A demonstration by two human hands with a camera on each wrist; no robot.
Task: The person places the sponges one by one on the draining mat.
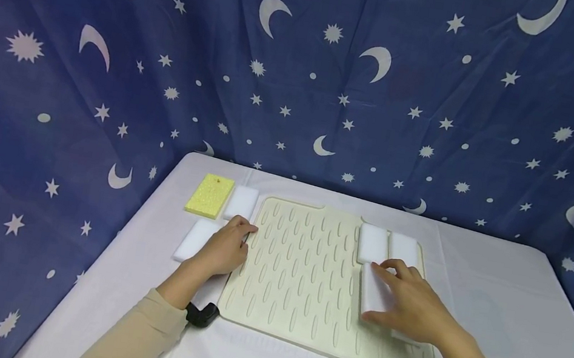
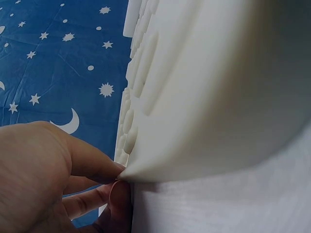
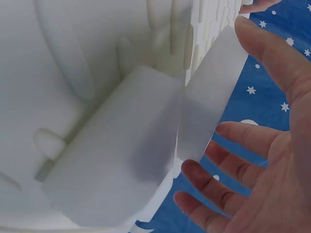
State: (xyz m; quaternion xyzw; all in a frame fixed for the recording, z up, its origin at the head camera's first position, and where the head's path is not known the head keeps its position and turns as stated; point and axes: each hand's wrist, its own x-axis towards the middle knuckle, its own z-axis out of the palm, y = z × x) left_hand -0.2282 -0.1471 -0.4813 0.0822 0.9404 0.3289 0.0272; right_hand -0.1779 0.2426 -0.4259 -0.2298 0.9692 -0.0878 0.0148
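The right hand (image 1: 415,304) grips a white block (image 1: 374,292) by opposite edges, likely its best hold since it looks light and soft as foam, on the right of the cream mat (image 1: 301,273), whose left edge the left hand (image 1: 224,250) pinches.

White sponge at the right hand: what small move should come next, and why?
Probably ease the right hand off the white sponge: the hand spans it, and it appears to lie on the beige mat, close in front of two white sponges. The left hand pinches the mat's left edge, which should help steady it.
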